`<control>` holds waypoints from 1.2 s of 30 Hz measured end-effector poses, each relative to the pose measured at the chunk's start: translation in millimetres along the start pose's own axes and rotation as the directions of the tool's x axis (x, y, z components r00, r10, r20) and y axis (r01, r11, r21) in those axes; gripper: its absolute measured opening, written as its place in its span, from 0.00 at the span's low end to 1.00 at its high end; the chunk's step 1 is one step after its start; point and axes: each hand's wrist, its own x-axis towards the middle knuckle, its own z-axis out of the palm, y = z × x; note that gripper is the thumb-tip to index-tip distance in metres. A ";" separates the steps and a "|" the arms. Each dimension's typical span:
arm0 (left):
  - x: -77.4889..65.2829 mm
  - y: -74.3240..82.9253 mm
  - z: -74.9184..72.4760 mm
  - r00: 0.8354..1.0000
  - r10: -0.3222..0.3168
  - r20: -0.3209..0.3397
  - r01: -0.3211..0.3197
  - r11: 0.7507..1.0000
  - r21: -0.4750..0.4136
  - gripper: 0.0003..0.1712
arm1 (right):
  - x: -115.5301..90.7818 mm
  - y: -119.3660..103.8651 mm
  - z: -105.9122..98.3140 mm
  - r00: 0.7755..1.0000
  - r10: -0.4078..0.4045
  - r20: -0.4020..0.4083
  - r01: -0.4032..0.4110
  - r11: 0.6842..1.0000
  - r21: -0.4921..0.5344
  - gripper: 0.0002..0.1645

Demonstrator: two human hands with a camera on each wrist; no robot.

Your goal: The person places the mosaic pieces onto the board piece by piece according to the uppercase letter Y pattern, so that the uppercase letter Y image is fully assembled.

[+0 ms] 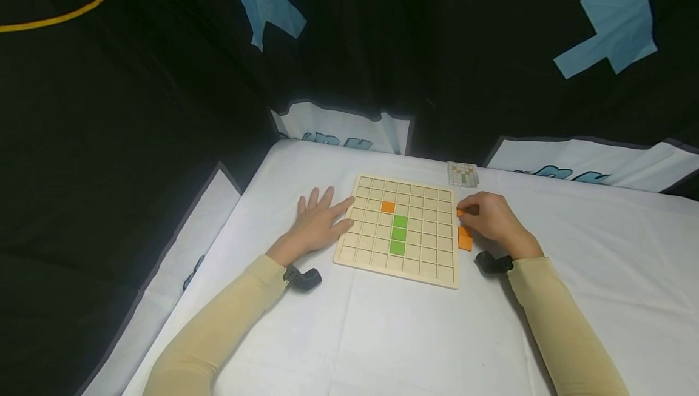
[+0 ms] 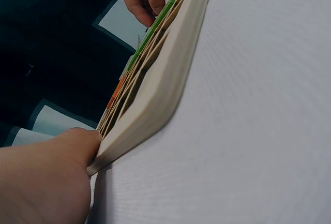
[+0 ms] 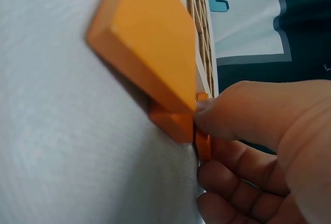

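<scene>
A pale wooden grid board (image 1: 371,267) lies on the white cloth, with one orange tile (image 1: 388,207) and a column of three green tiles (image 1: 399,234) set in its cells. My left hand (image 1: 317,226) is spread flat beside the board, its thumb and index finger touching the left edge. Off the board's right side, my right hand (image 1: 491,219) pinches an orange square tile (image 3: 204,144) between thumb and fingers. Other orange tiles (image 1: 465,241) lie just below that hand; up close in the right wrist view, one tile (image 3: 155,32) rests tilted on another (image 3: 173,123).
A small printed card (image 1: 462,174) showing a coloured grid lies behind the board's far right corner. Black cloth (image 1: 382,50) with pale blue patches hangs along the back and left of the white-covered table (image 1: 404,335).
</scene>
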 end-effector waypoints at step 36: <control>1.3 -1.7 0.1 1.000 0.007 -0.002 -0.007 1.000 -0.007 0.35 | -0.3 -0.5 -1.2 1.000 0.003 -0.012 -0.002 1.000 0.024 0.19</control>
